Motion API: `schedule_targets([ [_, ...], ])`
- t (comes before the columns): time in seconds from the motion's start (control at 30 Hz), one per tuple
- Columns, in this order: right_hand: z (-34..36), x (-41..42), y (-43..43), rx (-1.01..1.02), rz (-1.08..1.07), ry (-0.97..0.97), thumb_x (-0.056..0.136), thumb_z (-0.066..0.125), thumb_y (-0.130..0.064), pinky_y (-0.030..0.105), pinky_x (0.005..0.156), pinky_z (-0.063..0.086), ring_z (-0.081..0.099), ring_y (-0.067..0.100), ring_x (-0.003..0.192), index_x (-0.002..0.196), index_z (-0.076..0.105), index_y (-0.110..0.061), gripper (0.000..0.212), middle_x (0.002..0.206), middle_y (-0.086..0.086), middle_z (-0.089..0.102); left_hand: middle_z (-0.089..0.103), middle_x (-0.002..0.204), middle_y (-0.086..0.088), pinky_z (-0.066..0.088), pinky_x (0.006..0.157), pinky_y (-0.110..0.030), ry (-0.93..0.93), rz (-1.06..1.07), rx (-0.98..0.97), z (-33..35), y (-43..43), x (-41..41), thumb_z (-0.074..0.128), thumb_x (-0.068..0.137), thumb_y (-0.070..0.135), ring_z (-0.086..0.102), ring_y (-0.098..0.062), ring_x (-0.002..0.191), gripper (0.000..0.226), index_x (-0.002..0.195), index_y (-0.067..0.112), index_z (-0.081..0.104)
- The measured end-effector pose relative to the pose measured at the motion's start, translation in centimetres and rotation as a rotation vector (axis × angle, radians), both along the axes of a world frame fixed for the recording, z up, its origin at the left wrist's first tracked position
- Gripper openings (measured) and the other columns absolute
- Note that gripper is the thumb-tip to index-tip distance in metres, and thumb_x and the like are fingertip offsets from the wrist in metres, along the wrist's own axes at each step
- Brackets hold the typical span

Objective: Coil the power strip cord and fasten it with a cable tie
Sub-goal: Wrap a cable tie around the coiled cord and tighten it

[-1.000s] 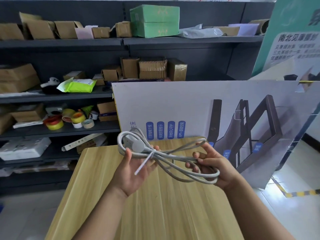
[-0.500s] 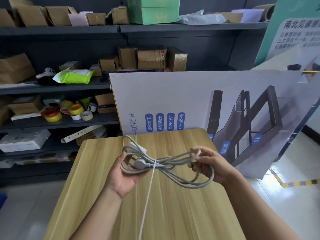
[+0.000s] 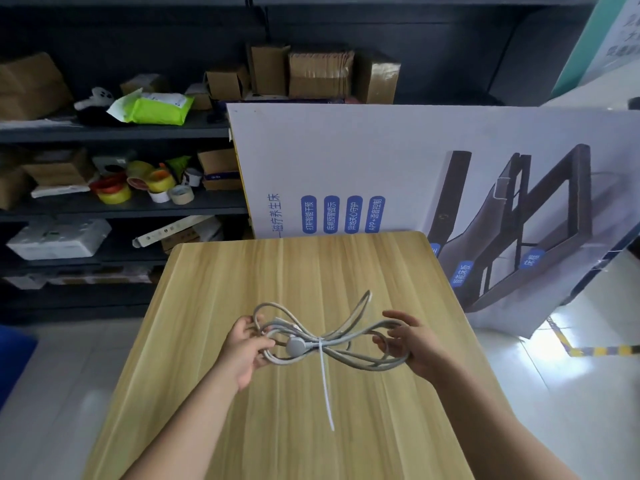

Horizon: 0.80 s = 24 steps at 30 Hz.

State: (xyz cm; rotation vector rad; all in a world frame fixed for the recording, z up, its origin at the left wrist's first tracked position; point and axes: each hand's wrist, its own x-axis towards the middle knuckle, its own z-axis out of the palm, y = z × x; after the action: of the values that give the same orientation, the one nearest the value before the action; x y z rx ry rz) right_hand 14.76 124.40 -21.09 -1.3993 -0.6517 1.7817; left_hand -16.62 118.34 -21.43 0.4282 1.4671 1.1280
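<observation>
Head view: I log the left hand [image 3: 244,348] gripping one end of the coiled power strip cord [image 3: 337,342], the right hand [image 3: 415,344] curled round the other, and a white cable tie [image 3: 325,386] cinched mid-bundle, all over the wooden table [image 3: 311,271].

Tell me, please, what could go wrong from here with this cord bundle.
The cable tie has a long tail that hangs untrimmed and may snag. One loop of the cord stands apart from the rest and could slip out if the tie is loose.
</observation>
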Motion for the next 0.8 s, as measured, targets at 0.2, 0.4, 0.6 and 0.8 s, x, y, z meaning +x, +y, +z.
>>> schedule_targets([
  [0.2, -7.7, -0.9, -2.0, -0.136, -0.025, -0.122, 0.087, 0.043, 0.021, 0.042, 0.071, 0.06, 0.07, 0.039, 0.073, 0.111, 0.059, 0.0, 0.036, 0.097, 0.027, 0.063, 0.067, 0.099, -0.008, 0.033, 0.053, -0.026, 0.138, 0.01, -0.179, -7.9, -2.4, 0.1, 0.056, 0.077, -0.021, 0.058, -0.019, 0.069, 0.045, 0.097, 0.02, 0.053],
  [0.4, -13.9, -0.7, -3.6, -0.241, -0.035, -0.169, 0.088, 0.043, 0.018, 0.047, 0.077, 0.057, 0.07, 0.041, 0.081, 0.109, 0.063, 0.002, 0.033, 0.089, 0.022, 0.068, 0.07, 0.099, -0.01, 0.044, 0.064, -0.033, 0.195, 0.01, -0.247, -14.1, -3.5, 0.3, 0.06, 0.076, -0.018, 0.063, -0.024, 0.083, 0.041, 0.092, 0.019, 0.054],
  [0.6, -18.2, -0.1, -4.2, -0.293, -0.042, -0.194, 0.093, 0.042, 0.012, 0.033, 0.063, 0.06, 0.071, 0.033, 0.078, 0.108, 0.064, -0.003, 0.03, 0.097, 0.019, 0.069, 0.068, 0.107, -0.014, 0.049, 0.068, -0.035, 0.266, 0.013, -0.289, -18.1, -4.6, 1.4, 0.06, 0.075, -0.019, 0.065, -0.027, 0.092, 0.045, 0.091, 0.022, 0.054],
  [0.8, -19.6, 0.1, -4.4, -0.301, -0.057, -0.267, 0.091, 0.048, 0.013, 0.035, 0.066, 0.056, 0.064, 0.025, 0.077, 0.105, 0.066, -0.003, 0.028, 0.092, 0.014, 0.066, 0.066, 0.116, -0.013, 0.051, 0.088, -0.044, 0.325, -0.015, -0.345, -19.2, -5.5, 1.7, 0.066, 0.073, -0.017, 0.065, -0.03, 0.103, 0.055, 0.112, 0.019, 0.053],
])
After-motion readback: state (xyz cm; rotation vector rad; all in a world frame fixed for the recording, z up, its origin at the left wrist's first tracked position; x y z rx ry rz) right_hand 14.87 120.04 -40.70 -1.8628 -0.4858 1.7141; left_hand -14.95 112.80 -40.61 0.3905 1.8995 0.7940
